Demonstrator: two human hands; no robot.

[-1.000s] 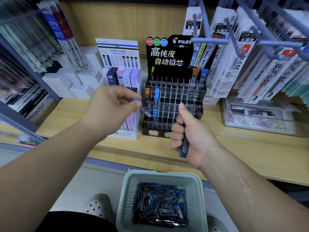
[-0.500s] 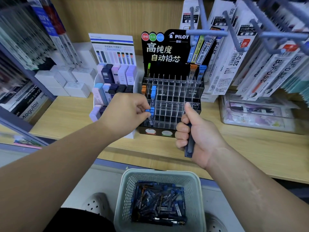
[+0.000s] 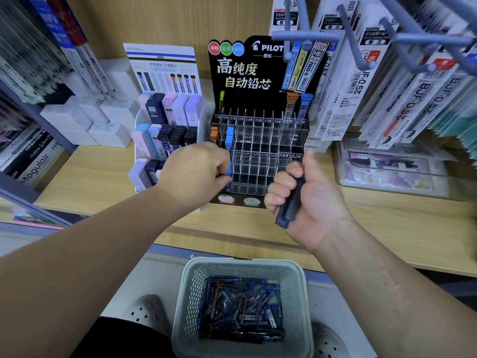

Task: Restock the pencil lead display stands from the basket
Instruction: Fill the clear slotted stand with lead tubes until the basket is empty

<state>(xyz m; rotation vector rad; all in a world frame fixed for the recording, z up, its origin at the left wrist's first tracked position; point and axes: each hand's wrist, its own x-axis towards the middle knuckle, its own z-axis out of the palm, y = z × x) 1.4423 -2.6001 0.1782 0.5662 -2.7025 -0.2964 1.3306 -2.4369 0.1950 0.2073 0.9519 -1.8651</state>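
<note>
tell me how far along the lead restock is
Early: only a few blue-capped cases stand in the left slots of the Pilot stand. The left hand pinches another case there; the right hand grips spare cases. Most slots are empty and the basket holds many more.

"PILOT" and "高纯度 自动铅芯" on black display stand (image 3: 245, 99)
</note>
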